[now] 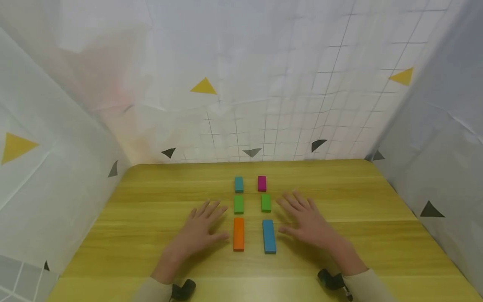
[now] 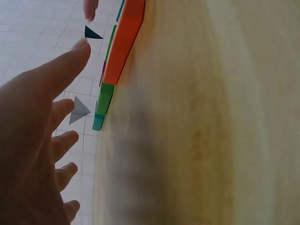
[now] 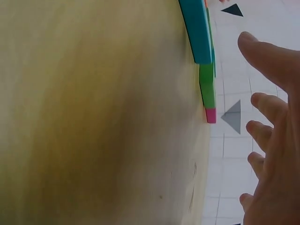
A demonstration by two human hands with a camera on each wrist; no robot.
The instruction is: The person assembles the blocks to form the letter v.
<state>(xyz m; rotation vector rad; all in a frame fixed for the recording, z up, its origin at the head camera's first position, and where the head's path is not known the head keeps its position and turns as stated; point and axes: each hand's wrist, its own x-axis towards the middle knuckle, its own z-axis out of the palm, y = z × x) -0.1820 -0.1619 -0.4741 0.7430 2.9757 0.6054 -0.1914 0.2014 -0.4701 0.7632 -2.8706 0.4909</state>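
Note:
Two columns of flat rectangular blocks lie on the wooden table. The left column has a teal block (image 1: 239,184) at the back, a green block (image 1: 238,204) and a long orange block (image 1: 238,234) in front. In the right column are a magenta block (image 1: 262,183), another green block (image 1: 266,203) and a long blue block (image 1: 269,236). My left hand (image 1: 201,230), fingers spread and holding nothing, hovers left of the orange and green blocks. On the other side my right hand (image 1: 307,220) is spread too, just right of the blue block, with nothing in it.
The wooden table (image 1: 151,184) meets a white covered back wall (image 1: 241,50) and side walls with yellow and dark triangles. Black wrist devices, one on the left wrist (image 1: 183,290) and one on the right wrist (image 1: 330,279), sit close over the table.

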